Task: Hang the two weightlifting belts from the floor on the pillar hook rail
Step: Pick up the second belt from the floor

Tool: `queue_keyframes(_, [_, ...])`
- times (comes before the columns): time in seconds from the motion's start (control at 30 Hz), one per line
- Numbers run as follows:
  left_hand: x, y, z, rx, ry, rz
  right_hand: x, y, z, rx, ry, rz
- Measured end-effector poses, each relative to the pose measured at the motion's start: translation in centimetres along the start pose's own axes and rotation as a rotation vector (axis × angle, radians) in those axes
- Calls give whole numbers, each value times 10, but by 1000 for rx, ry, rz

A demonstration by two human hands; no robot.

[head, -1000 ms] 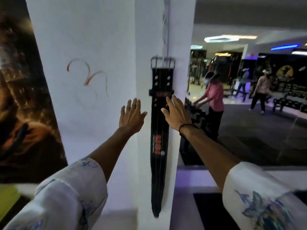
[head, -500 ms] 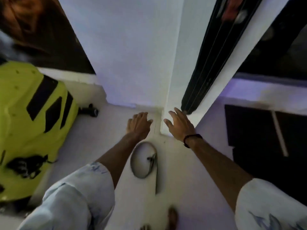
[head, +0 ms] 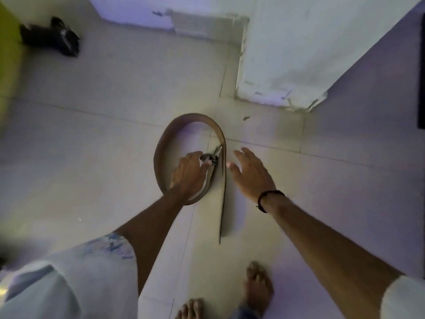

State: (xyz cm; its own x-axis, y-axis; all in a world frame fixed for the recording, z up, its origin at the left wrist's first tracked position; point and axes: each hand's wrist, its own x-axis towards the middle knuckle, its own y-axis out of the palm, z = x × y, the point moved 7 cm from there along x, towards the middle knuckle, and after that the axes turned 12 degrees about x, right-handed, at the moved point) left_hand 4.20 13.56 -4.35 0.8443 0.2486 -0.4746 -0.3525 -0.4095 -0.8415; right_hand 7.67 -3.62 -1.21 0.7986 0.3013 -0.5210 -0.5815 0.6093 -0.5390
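A brown weightlifting belt stands on its edge on the tiled floor, curled into a loop, its tail running straight back toward me. My left hand is down over the loop, and its fingertips close around the metal buckle. My right hand hovers just right of the tail, fingers spread, holding nothing. The belt still rests on the floor. The pillar's hook rail and the black belt on it are out of view.
The white pillar base rises just beyond the belt, to the right. A black object lies at the far left beside something yellow. My bare feet stand behind the belt's tail.
My view has dropped from the hanging black belt to the floor. Both hands came down from the pillar; the left reached the brown belt's buckle and the right stopped beside its tail.
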Motion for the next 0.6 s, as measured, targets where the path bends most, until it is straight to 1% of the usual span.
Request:
queue_keyframes(0.07, [25, 31, -6, -8, -7, 13, 22, 17, -26, 10, -1, 4])
queue_keyframes(0.17, [54, 68, -15, 5, -79, 75, 42, 31, -50, 32, 2, -3])
queue_keyframes(0.3, [62, 69, -19, 49, -117, 40, 42, 30, -53, 50, 13, 17])
queue_keyframes(0.37, [53, 53, -22, 8, -97, 24, 34, 20, -42, 79, 24, 17])
queue_keyframes(0.47, [29, 8, -37, -137, -8, 10, 14, -9, -12, 175, 46, 10])
queue_keyframes(0.53, [18, -32, -48, -243, 38, -3, 0, -35, 19, 241, 39, -8])
queue_keyframes(0.6, [9, -82, -64, -337, 62, -32, -16, -70, 60, 312, 18, -67])
